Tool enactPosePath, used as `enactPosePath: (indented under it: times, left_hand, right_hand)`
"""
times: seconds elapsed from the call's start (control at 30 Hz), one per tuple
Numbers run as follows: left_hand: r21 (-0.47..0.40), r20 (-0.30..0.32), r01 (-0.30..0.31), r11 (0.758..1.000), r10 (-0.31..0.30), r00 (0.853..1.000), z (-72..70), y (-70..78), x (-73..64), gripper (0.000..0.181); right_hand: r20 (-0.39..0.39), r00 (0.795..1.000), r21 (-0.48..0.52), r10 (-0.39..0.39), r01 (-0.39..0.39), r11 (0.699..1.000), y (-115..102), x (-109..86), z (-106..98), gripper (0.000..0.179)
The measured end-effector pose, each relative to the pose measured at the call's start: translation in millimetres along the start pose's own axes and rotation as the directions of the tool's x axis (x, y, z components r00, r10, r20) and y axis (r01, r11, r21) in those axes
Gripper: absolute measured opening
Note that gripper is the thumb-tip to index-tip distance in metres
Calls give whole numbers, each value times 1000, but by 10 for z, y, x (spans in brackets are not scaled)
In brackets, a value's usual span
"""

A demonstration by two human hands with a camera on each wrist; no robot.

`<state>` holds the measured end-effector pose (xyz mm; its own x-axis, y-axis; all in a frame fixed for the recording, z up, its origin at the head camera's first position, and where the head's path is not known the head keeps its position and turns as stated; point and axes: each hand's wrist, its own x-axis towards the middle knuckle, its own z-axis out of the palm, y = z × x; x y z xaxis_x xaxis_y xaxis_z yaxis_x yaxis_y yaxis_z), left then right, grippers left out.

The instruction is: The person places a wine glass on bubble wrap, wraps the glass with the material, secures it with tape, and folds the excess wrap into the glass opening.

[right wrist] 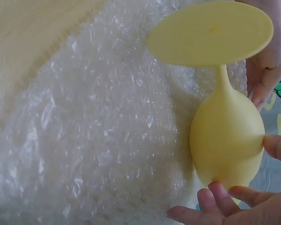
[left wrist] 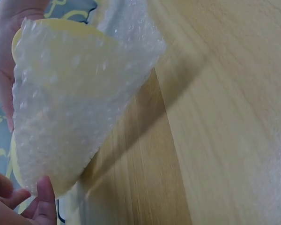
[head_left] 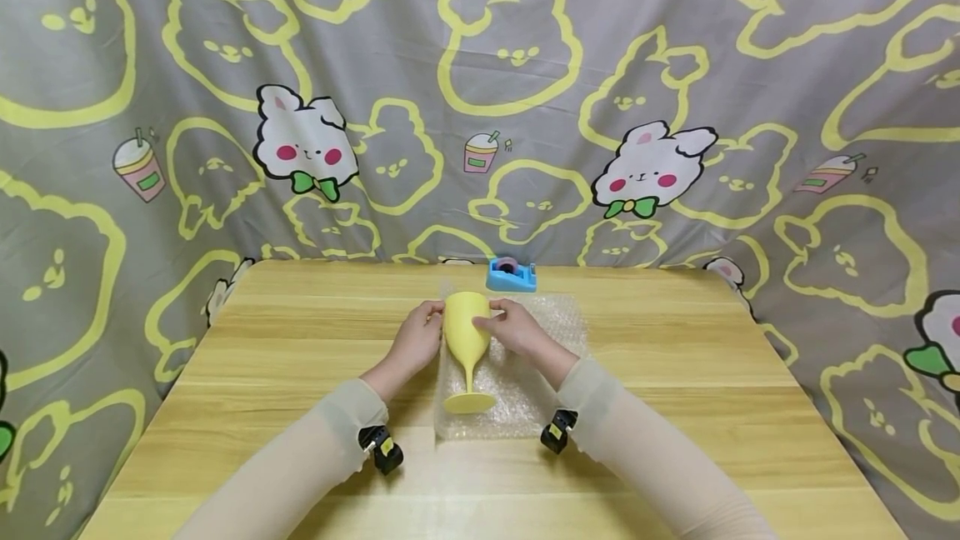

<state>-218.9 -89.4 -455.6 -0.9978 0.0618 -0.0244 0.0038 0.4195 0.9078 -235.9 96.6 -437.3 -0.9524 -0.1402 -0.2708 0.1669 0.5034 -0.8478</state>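
Note:
A yellow goblet [head_left: 467, 330] lies on its side over a sheet of bubble wrap [head_left: 522, 386], its foot towards me. My right hand [head_left: 519, 328] holds the bowl near the rim; thumb and fingertips [right wrist: 220, 191] touch it in the right wrist view. At the goblet's left, my left hand [head_left: 417, 337] pinches the edge of the wrap beside the rim. From the left wrist, the raised bubble wrap [left wrist: 75, 98] covers most of the goblet, whose yellow edge [left wrist: 68, 24] shows above it.
A blue tape dispenser [head_left: 512, 276] stands beyond the wrap at the back of the wooden table [head_left: 300, 340]. Behind the table hangs a grey patterned curtain [head_left: 420, 48]. Wrist cameras [head_left: 557, 432] are strapped at both sleeves.

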Motion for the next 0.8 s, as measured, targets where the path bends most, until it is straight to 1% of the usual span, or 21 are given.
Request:
enactPosePath:
  times: [0.1, 0.23, 0.43, 0.5, 0.63, 0.8]
  left_hand:
    - [-8, 23, 0, 1000, 0, 1000, -11, -7, 4, 39]
    - [-11, 11, -15, 1000, 15, 1000, -9, -49, -4, 37]
    - [24, -39, -54, 998, 55, 998, -12, -122, 0, 35]
    - [29, -40, -54, 998, 56, 998, -12, -129, 1, 36]
    - [21, -33, -77, 997, 78, 996, 2, -131, 0, 37]
    - [6, -16, -103, 995, 103, 995, 32, -130, 2, 37]
  right_hand:
    - [-12, 1000, -28, -9, 9, 1000, -2, -4, 10, 63]
    - [-29, 1000, -49, -8, 6, 999, 16, 3, 32, 62]
    - [-42, 999, 9, -1, 1, 1000, 33, 22, 66, 55]
    - [-46, 999, 26, 4, -3, 1000, 27, 16, 74, 53]
    - [-53, 998, 33, 12, -11, 999, 18, 0, 78, 51]
    - [-62, 998, 12, 14, -13, 1000, 19, -7, 76, 57]
